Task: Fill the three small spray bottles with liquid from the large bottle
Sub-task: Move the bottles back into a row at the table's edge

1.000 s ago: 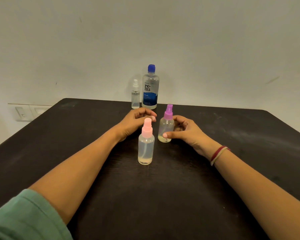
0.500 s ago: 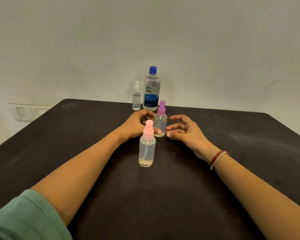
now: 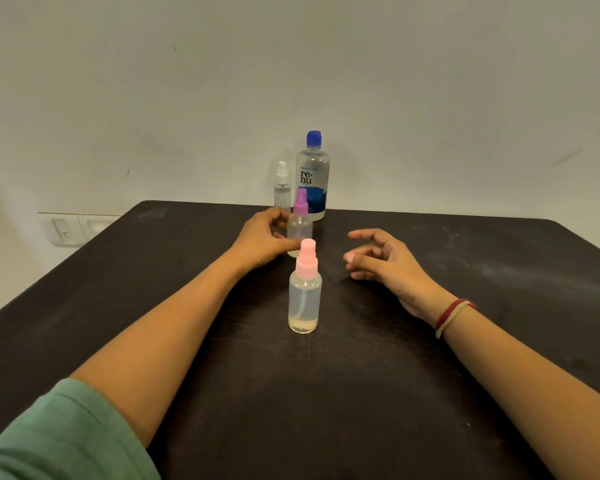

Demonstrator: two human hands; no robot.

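Beyond the grip, the large bottle [image 3: 312, 174] stands capped, awaiting pouring. The left hand [image 3: 262, 242] pinches the purple-capped bottle [image 3: 300, 226], steadying it; the pink-capped bottle [image 3: 304, 294] stands nearer. The right hand [image 3: 383, 261], fingers spread, holds nothing.

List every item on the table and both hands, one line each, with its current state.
Large bottle: upright by the wall, blue cap on.
White-capped spray bottle: upright beside it, capped.
Purple-capped spray bottle: upright, capped, held by the left hand.
Pink-capped spray bottle: upright, capped, a little liquid at the bottom, untouched.
Right hand: open, empty.
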